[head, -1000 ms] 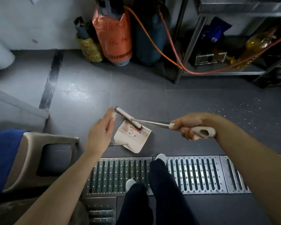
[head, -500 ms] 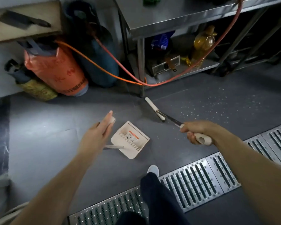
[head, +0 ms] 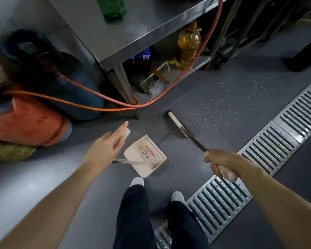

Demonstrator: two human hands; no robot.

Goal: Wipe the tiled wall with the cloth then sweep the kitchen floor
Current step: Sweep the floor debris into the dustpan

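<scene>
Down on the grey kitchen floor [head: 214,97], the person's right hand [head: 221,161] is gripping the pale grip of a broom [head: 188,134], fingers curled around it. The dark shaft is slanting away from that hand, up and to the left, and the broom's pale head bar is lying against the floor just beside the foot of the steel tabletop's leg [head: 126,87]. Pale crumbs [head: 228,103] are lying scattered over the floor to the right of the head, well ahead of the right hand.

The left hand [head: 106,148] is reaching forward with its fingers nearly straight, closing around the pale top of the dustpan's handle; only a bit of that grip is peeking out past the fingers. The cream dustpan [head: 145,155] is sitting flat on the floor just right of the left hand, between both hands, with a few dark specks in its tray. Its thin metal handle is emerging from under the left wrist.

A metal drain grate [head: 258,159] is running diagonally beneath the right forearm. Two feet in light shoes [head: 177,195] are standing behind the dustpan. An orange hose [head: 90,105] is curving past a blue gas cylinder [head: 75,90] at the left, and a bottle of yellow oil [head: 188,45] is standing on the lower shelf.
</scene>
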